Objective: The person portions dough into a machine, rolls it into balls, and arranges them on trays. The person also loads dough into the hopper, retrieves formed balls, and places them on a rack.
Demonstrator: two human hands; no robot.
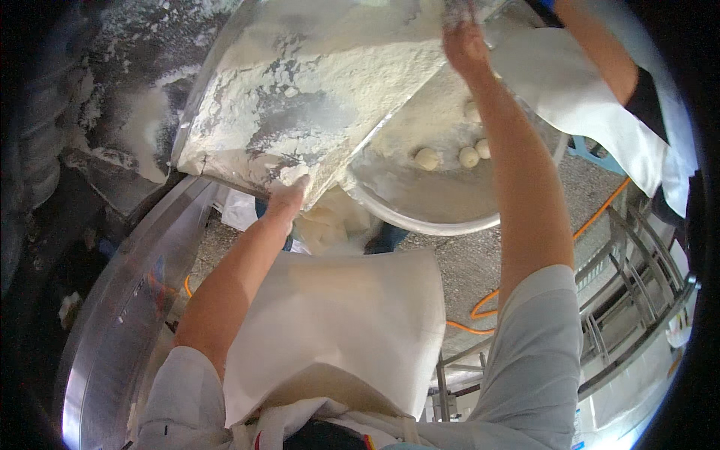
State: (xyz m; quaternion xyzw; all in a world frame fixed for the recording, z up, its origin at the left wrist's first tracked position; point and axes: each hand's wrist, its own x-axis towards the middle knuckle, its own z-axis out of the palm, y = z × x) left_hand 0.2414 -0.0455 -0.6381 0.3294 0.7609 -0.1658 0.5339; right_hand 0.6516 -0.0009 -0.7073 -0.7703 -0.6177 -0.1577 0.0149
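Note:
A flour-coated metal tray [304, 112] lies before me, its near right edge running diagonally above a wide round metal basin [427, 225]. My left hand [288, 199] grips the tray's near corner, thumb on top beside a small heap of flour [293, 173]. At the far end of that diagonal edge is my right hand [466, 48]; its fingers are floury and blurred, so their hold is unclear. Several round dough balls [427, 159] rest on the floury bottom of the basin. The tray and my right forearm hide part of the basin.
A dark, flour-dusted surface [129, 124] is on the left, above a curved metal panel [129, 292]. Another person's arm [599, 48] and white apron [568, 73] are at upper right. An orange cable [469, 328] crosses the floor near a metal rack [624, 281].

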